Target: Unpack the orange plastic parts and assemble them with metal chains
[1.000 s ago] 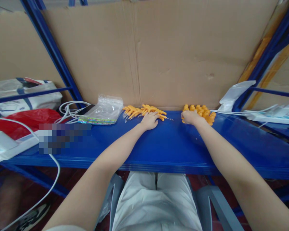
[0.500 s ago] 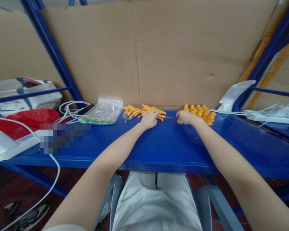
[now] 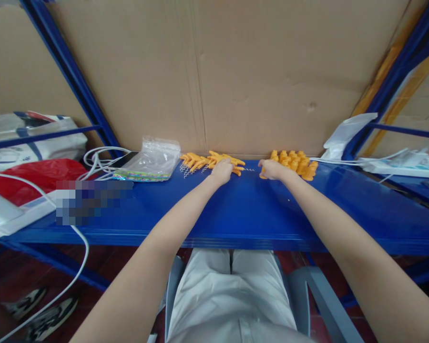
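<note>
Both of my arms reach across a blue metal shelf (image 3: pixel 236 214) toward its back edge. My left hand (image 3: pixel 222 171) rests with curled fingers on a spread of orange claw-shaped plastic pieces (image 3: pixel 200 161), beside small metal springs (image 3: pixel 185 170). My right hand (image 3: pixel 270 168) is closed near the left end of a pile of chunky orange plastic pieces (image 3: pixel 296 163) and seems to pinch one orange piece at its fingertips. The two hands are about a hand's width apart.
A clear plastic bag (image 3: pixel 153 158) lies left of the claw pieces, with coiled white cable (image 3: pixel 100 159) behind it. A red bag (image 3: pixel 35 174) and white power strip (image 3: pixel 10 212) sit far left. White packets (image 3: pixel 346 136) and cables lie right. Cardboard (image 3: pixel 236 76) backs the shelf.
My right hand has slid left off the chunky orange pile, toward my left hand. My left hand stays on the claw pieces. The view has tilted slightly.
</note>
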`<state>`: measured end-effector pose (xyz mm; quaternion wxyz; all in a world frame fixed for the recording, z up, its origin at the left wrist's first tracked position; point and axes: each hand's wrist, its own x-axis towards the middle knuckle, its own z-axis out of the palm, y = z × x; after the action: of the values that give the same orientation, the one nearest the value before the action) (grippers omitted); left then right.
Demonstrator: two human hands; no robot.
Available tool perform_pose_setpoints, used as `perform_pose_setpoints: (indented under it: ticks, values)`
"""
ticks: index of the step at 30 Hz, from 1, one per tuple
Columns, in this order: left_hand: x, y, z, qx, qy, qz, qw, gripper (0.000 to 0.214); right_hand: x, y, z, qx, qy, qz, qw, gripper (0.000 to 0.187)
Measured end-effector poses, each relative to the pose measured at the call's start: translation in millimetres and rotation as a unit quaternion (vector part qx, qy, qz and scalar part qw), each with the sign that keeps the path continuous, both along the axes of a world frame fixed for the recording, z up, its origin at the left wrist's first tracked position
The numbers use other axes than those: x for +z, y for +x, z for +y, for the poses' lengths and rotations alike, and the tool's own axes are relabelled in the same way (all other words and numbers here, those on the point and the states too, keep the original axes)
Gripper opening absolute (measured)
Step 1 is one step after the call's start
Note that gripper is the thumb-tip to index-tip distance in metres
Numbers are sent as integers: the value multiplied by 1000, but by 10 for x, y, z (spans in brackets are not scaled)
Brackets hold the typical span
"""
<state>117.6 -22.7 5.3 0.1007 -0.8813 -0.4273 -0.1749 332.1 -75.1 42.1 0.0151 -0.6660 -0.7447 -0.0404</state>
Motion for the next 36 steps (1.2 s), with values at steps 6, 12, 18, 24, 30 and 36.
perform_pose_setpoints:
  ticks: [6,12,18,24,30,36]
  values:
    - [0,49,-44,27,-35,-62,997,34,-86,63,-89,11,41,49,998,47]
    - [-21,42,-165,29,-7,-42,999,31,-205,120,-94,-12,91,146,985,52]
    - [114,15,-279,37,-15,-68,997,26,-202,120,-71,-19,58,129,990,23]
    - [228,-14,-377,83,-22,-53,995,26,-226,144,-54,30,90,116,989,21]
    - [240,-26,-377,77,-18,-44,996,25,-282,129,17,63,154,124,978,27]
    - [205,-44,-333,79,-9,-57,995,22,-306,145,50,79,147,108,980,27]
